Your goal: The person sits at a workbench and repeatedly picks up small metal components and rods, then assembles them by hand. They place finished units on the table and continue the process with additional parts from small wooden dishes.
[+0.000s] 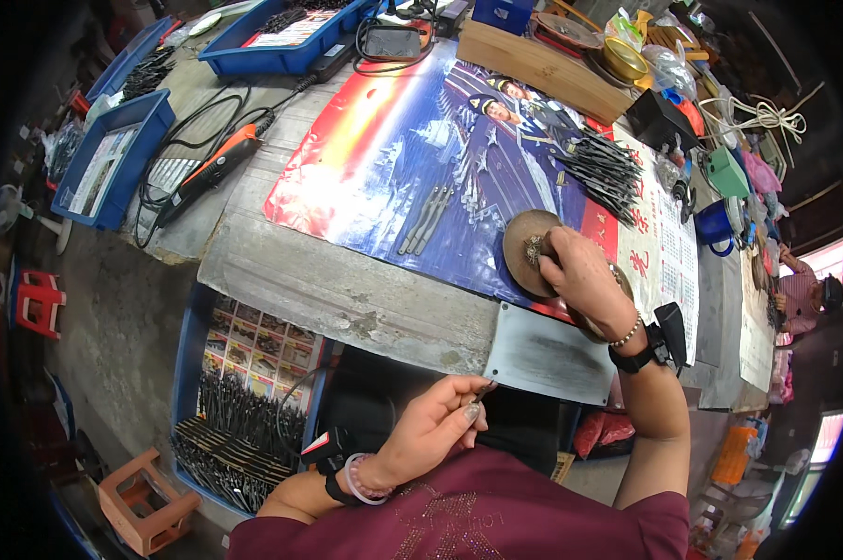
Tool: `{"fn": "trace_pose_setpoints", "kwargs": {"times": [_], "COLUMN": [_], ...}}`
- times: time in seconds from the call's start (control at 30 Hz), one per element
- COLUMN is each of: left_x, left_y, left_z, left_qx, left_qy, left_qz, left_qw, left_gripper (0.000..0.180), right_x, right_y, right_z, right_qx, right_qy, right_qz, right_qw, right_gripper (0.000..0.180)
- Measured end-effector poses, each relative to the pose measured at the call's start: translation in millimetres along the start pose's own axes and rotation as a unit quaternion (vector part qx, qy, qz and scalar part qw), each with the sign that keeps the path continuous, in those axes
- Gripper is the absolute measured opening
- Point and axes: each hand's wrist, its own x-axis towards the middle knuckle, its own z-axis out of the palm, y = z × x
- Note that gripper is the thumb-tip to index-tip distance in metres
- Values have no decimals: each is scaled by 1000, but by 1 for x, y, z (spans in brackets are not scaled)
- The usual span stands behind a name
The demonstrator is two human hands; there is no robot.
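Observation:
My right hand (585, 280) reaches into a round brown dish (515, 252), fingertips pinched at a small heap of tiny metal parts (533, 247). What they grip, if anything, is too small to tell. A second dish (624, 280) is partly hidden beneath this hand. My left hand (440, 418) is closed in a pinch near my chest, a small dark tip showing at its fingers; the rest of that piece is hidden. Several slim grey metal pieces (426, 220) lie left of the dish. A pile of slim black pieces (604, 177) lies beyond it.
A poster (375, 177) covers part of the worktable (347, 308). A grey metal plate (547, 355) juts from its near edge. An orange-and-black power screwdriver (221, 163) lies left, near a blue tray (113, 163). A blue crate (186, 373) holds black rods below. Someone (800, 299) sits far right.

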Motion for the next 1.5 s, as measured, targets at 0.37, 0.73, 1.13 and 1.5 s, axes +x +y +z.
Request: {"fn": "trace_pose_setpoints", "kwargs": {"times": [0.37,0.73,1.13,1.5], "left_x": [-2,-1,-2,-4], "left_y": [1,0,-3,-2], "left_z": [1,4,6,8], "left_qx": [-6,0,11,14], "left_qy": [2,-1,-17,-15], "left_qz": [-7,-7,-9,-17], "left_qw": [1000,1000,1000,1000], "left_gripper": [31,30,31,31], "right_x": [1,2,-1,-6], "right_y": [5,11,7,8], "right_z": [-17,-19,-19,-22], "right_qx": [234,308,352,431], "right_qy": [7,7,5,-18], "right_qz": [101,78,80,121], "right_qw": [967,948,933,894], "right_gripper": [14,10,9,13]}}
